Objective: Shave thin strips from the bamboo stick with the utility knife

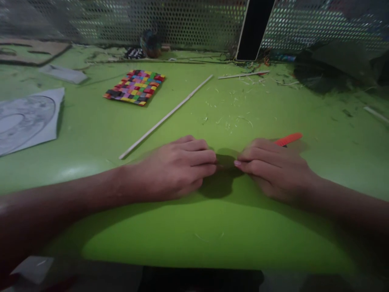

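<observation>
My left hand (179, 168) is closed low over the green table (170, 239), knuckles up, and whatever its fingers pinch is hidden. Facing it across a small gap, my right hand (273, 168) is closed too, its thumb tip pressed to the fingers. A faint thin line may run between the two hands, too dim to name. An orange handle (288, 139) shows just beyond my right hand; its other end is covered, and I cannot tell whether the hand touches it. A long pale thin stick (167, 116) lies slantwise behind my left hand.
Pale shavings (232, 121) are scattered beyond my hands. A colourful woven square (136, 87) lies behind the stick, and a printed paper (27, 119) is at left. A shorter stick (243, 75) lies near a dark upright panel (254, 30) against the perforated metal screen (197, 24).
</observation>
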Demonstrator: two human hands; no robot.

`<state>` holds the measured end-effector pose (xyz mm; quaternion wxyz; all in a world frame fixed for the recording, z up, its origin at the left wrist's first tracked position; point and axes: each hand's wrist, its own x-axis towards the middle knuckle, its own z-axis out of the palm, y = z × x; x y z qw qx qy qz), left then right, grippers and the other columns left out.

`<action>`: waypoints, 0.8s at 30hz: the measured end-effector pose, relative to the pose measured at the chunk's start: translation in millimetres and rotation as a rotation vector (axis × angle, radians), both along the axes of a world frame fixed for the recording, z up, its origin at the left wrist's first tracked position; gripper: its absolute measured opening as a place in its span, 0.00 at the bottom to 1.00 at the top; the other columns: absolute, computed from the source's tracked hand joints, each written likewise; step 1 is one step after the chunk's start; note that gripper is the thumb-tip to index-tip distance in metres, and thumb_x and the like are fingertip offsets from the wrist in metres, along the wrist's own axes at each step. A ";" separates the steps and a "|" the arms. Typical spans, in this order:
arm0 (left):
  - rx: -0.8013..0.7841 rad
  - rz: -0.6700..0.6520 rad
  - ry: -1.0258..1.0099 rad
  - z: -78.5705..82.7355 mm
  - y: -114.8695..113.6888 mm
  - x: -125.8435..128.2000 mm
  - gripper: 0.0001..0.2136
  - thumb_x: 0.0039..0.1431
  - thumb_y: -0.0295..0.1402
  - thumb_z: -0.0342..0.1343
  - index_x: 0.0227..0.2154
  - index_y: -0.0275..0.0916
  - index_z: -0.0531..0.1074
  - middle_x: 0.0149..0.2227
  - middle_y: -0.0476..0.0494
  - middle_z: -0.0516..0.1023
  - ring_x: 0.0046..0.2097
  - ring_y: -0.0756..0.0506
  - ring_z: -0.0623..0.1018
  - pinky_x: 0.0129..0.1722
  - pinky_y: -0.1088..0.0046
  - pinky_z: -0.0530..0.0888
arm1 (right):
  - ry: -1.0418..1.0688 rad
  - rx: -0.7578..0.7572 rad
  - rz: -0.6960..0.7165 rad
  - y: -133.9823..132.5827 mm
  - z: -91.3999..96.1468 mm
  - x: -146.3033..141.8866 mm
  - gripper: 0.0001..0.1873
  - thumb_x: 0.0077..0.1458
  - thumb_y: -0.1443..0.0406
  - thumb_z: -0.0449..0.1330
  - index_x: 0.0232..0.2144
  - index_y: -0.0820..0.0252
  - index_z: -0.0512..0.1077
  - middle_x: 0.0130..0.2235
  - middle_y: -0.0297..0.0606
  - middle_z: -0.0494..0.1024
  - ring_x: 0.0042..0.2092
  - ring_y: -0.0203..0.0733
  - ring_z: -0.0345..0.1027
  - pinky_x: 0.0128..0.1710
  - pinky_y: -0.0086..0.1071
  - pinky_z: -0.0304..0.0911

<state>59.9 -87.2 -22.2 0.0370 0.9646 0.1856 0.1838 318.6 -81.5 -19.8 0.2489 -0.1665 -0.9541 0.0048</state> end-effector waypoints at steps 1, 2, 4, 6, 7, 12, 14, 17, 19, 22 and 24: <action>-0.009 0.002 -0.005 -0.2 0.1 0.0 0.10 0.62 0.23 0.51 0.41 0.37 0.76 0.39 0.40 0.79 0.43 0.43 0.74 0.45 0.64 0.72 | 0.005 -0.002 -0.001 -0.3 -0.3 0.2 0.10 0.63 0.74 0.53 0.32 0.60 0.71 0.33 0.41 0.76 0.35 0.41 0.67 0.34 0.36 0.66; -0.017 0.002 -0.008 -0.4 0.3 0.0 0.10 0.62 0.23 0.51 0.41 0.37 0.76 0.39 0.41 0.79 0.43 0.43 0.74 0.45 0.64 0.72 | 0.009 -0.001 -0.003 -0.5 -0.6 0.4 0.10 0.63 0.74 0.53 0.32 0.60 0.71 0.33 0.41 0.76 0.34 0.41 0.67 0.33 0.36 0.66; -0.026 0.000 -0.007 -0.4 0.6 -0.1 0.11 0.62 0.23 0.51 0.42 0.38 0.76 0.40 0.41 0.79 0.43 0.43 0.74 0.45 0.64 0.72 | 0.005 0.002 -0.011 -0.8 -0.9 0.6 0.10 0.63 0.74 0.53 0.32 0.60 0.72 0.34 0.41 0.77 0.34 0.41 0.67 0.34 0.37 0.66; -0.020 -0.004 0.007 0.0 1.1 -0.3 0.11 0.63 0.23 0.50 0.42 0.38 0.76 0.40 0.40 0.79 0.43 0.43 0.74 0.45 0.64 0.72 | -0.001 0.002 -0.015 -0.6 -1.1 0.4 0.11 0.64 0.74 0.53 0.33 0.60 0.72 0.34 0.41 0.77 0.34 0.40 0.68 0.34 0.37 0.66; -0.012 -0.007 0.014 0.2 1.4 -0.4 0.11 0.63 0.23 0.50 0.42 0.37 0.76 0.41 0.40 0.79 0.43 0.43 0.74 0.45 0.63 0.72 | -0.003 0.003 -0.015 -0.2 -1.3 0.1 0.11 0.64 0.74 0.52 0.33 0.61 0.73 0.34 0.42 0.78 0.34 0.40 0.68 0.34 0.38 0.67; 0.034 -0.039 0.031 2.1 2.5 -0.9 0.10 0.63 0.22 0.51 0.42 0.35 0.76 0.41 0.39 0.79 0.42 0.44 0.74 0.44 0.64 0.73 | 0.028 0.026 0.006 2.5 -2.9 -1.5 0.11 0.63 0.75 0.53 0.31 0.63 0.72 0.33 0.43 0.77 0.34 0.40 0.67 0.33 0.36 0.67; 0.034 -0.043 0.047 3.1 2.8 -0.7 0.10 0.62 0.22 0.51 0.42 0.34 0.76 0.41 0.39 0.79 0.42 0.44 0.74 0.44 0.64 0.73 | 0.030 0.030 0.000 2.6 -2.6 -1.2 0.11 0.63 0.75 0.53 0.31 0.63 0.72 0.32 0.42 0.77 0.33 0.40 0.67 0.32 0.36 0.67; 0.024 -0.038 0.062 4.3 3.7 -0.2 0.10 0.63 0.23 0.51 0.42 0.35 0.76 0.42 0.38 0.79 0.44 0.44 0.74 0.46 0.63 0.73 | 0.048 0.026 -0.012 1.6 -1.5 0.3 0.10 0.63 0.74 0.53 0.32 0.62 0.73 0.32 0.41 0.77 0.33 0.40 0.67 0.33 0.37 0.67; 0.018 -0.040 0.060 4.8 4.2 0.0 0.10 0.63 0.23 0.51 0.41 0.35 0.76 0.41 0.38 0.79 0.44 0.43 0.74 0.47 0.63 0.73 | 0.060 0.017 -0.011 1.0 -1.5 1.0 0.10 0.63 0.74 0.53 0.33 0.62 0.73 0.32 0.42 0.77 0.34 0.41 0.68 0.33 0.37 0.67; 0.017 -0.038 0.054 4.8 4.3 0.2 0.10 0.62 0.23 0.51 0.39 0.35 0.76 0.40 0.38 0.79 0.43 0.43 0.74 0.46 0.64 0.73 | 0.048 0.016 -0.009 1.3 -3.6 1.2 0.11 0.63 0.73 0.52 0.32 0.62 0.74 0.32 0.42 0.77 0.33 0.41 0.67 0.33 0.37 0.66; 0.017 -0.034 0.053 4.4 3.9 0.0 0.09 0.62 0.23 0.51 0.39 0.35 0.76 0.40 0.38 0.79 0.43 0.44 0.74 0.46 0.64 0.73 | 0.032 0.020 -0.008 2.0 -5.5 1.3 0.11 0.63 0.74 0.52 0.32 0.63 0.74 0.32 0.42 0.77 0.33 0.40 0.66 0.32 0.37 0.66</action>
